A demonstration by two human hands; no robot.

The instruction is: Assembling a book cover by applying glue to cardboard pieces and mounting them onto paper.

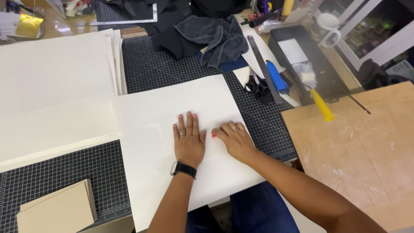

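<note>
A large white sheet of paper [164, 108] lies on a black gridded cutting mat [164, 64]. My left hand [188, 138] rests flat on the sheet, fingers spread, with a black band on the wrist. Just to its right, my right hand [233, 137] presses down on the paper, fingers curled over a small red object [214, 135] that peeks out at the fingertips. What the red thing is stays hidden under the hand.
Stacks of white sheets [56, 86] lie to the left. Tan boards [58, 211] sit at the lower left. Black scissors [258, 87], a metal ruler [263, 64], a blue-handled tool [277, 77] and a yellow-handled tool [322, 105] lie right of the paper. A wooden board [358, 151] is at right; dark cloth [215, 36] behind.
</note>
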